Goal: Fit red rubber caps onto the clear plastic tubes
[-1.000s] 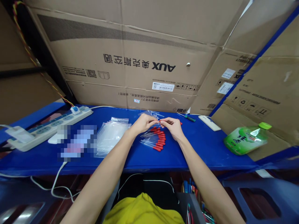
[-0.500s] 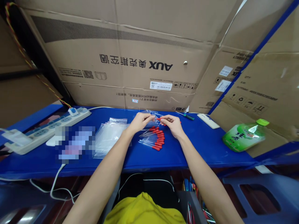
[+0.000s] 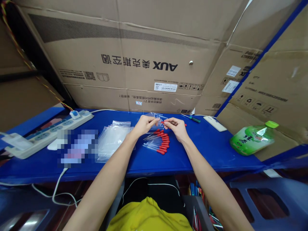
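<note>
My left hand (image 3: 143, 124) and my right hand (image 3: 176, 127) meet above the blue table (image 3: 204, 150), fingers pinched. Between them I hold a clear glass dropper with a red bulb (image 3: 161, 122); the left pinches the glass end, the right the red bulb end. Just below my hands lies a row of several red-bulb droppers (image 3: 159, 142) side by side. A small clear bag with more droppers (image 3: 155, 116) lies behind my hands.
A stack of clear plastic bags (image 3: 113, 141) lies left of the droppers, with a white power strip (image 3: 45, 133) further left. A green bottle (image 3: 252, 138), a white remote-like device (image 3: 215, 124) and a green screwdriver (image 3: 193, 119) are on the right. Cardboard boxes (image 3: 144, 64) wall the back.
My hands stay pinched on the dropper and have barely shifted; the view has tilted slightly.
</note>
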